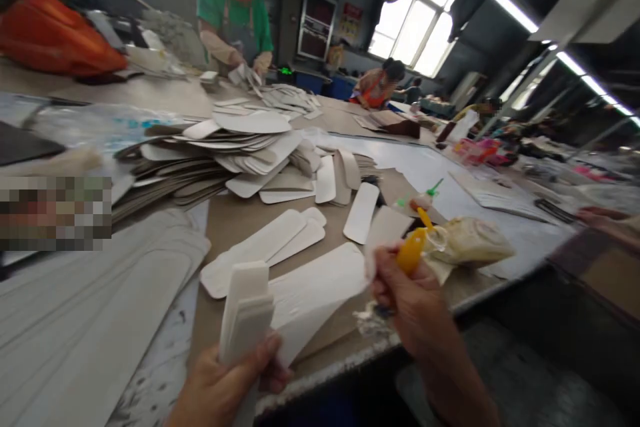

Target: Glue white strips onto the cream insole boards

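Note:
My left hand (240, 373) is closed around a small stack of white strips (246, 307), held upright above the table's front edge. A large white sheet (315, 287) lies right behind that hand, its near end by my fingers. My right hand (407, 297) is closed on a yellow tool (412, 250) with a narrow end pointing up; its exact kind is unclear. A pale flat piece (387, 230) is beside the fingertips, and I cannot tell whether they pinch it. Loose white strips with rounded ends (257, 247) lie on brown board between and beyond the hands.
A tall heap of cut pieces (240, 147) stands behind. Long white pieces (135, 307) cover the left side. To the right lie a yellowish plastic packet (473, 240) and a green-tipped item (433, 190). Across the table a co-worker in green (235, 20) handles pieces.

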The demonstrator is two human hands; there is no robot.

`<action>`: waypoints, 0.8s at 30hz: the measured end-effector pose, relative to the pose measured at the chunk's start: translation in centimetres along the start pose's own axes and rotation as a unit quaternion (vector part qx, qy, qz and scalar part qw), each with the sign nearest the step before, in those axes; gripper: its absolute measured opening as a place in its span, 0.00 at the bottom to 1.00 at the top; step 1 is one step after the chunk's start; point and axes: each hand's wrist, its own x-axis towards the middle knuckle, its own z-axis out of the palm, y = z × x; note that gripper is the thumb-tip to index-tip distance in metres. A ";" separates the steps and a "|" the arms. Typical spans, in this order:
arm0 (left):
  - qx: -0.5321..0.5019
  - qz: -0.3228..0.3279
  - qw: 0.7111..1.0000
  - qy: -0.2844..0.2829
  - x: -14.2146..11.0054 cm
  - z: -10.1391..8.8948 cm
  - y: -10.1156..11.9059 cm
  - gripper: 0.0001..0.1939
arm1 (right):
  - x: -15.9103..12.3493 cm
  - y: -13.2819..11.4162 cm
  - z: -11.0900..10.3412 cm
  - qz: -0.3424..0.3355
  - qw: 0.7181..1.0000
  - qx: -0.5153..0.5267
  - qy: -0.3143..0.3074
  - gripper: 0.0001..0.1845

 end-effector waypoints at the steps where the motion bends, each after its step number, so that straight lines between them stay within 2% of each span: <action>1: -0.023 -0.002 1.000 0.015 0.0 -0.2 0.2 0.18 | 0.3 -0.6 -1.2 -0.008 1.000 0.001 0.017 0.16; 3: -0.047 0.017 0.997 0.055 0.2 -0.6 0.3 0.17 | 0.1 -1.9 -3.7 0.010 0.999 -0.031 0.038 0.17; 5: -0.043 0.040 0.994 0.097 0.9 -1.0 -0.1 0.16 | -0.6 -2.9 -5.5 0.055 0.994 -0.096 0.027 0.16; 7: -0.020 0.050 0.991 0.119 1.9 -1.5 -0.7 0.16 | -1.2 -3.1 -6.3 0.097 0.979 -0.177 -0.015 0.15; 9: 0.021 0.042 0.992 0.114 3.0 -1.9 -1.3 0.15 | -1.1 -2.3 -6.0 0.100 0.953 -0.272 -0.091 0.14; 13: 0.122 0.020 0.989 0.079 4.8 -2.1 -1.5 0.13 | 0.0 1.7 -3.1 0.025 0.862 -0.433 -0.263 0.16; 15: 0.153 0.014 0.986 0.065 5.4 -1.8 -1.3 0.13 | 0.4 4.0 -1.2 0.009 0.820 -0.485 -0.304 0.16; 18: 0.167 0.004 0.984 0.056 5.8 -1.4 -0.8 0.09 | 0.2 6.4 1.1 -0.018 0.738 -0.598 -0.312 0.14; 21: 0.168 -0.004 0.984 0.059 5.9 -1.0 -0.7 0.07 | -0.2 7.6 2.3 -0.050 0.652 -0.700 -0.288 0.10; 24: 0.163 -0.011 0.985 0.064 5.9 -0.9 -0.7 0.06 | -0.1 7.7 2.0 -0.058 0.603 -0.749 -0.270 0.05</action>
